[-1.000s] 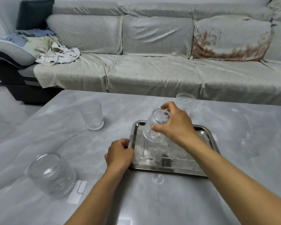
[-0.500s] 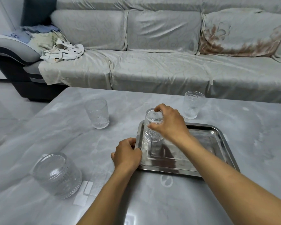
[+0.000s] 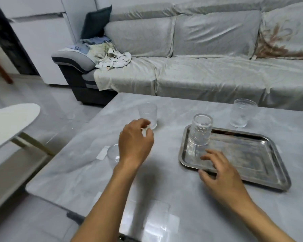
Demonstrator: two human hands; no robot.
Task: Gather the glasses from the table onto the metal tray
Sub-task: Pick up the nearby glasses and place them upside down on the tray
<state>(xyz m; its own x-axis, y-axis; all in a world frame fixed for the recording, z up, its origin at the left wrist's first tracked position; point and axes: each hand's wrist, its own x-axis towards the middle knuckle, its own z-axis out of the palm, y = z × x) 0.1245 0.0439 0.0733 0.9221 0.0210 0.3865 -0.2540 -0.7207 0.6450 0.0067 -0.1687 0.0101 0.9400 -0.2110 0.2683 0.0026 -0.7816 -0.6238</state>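
A ribbed clear glass stands upside down in the far left corner of the metal tray. My right hand hovers open over the tray's near left edge, holding nothing. My left hand is raised over the table with curled, parted fingers, just in front of a second clear glass and not gripping it. A third glass stands beyond the tray. A wider clear glass is partly hidden behind my left wrist.
The grey marble table has its left edge close to my left arm. A white flat piece lies by the wide glass. A grey sofa runs behind the table; a white stool stands at left.
My right hand let go of the upside-down glass on the tray and drew back. My left hand left the tray edge and moved toward the far left glass. The view swung left.
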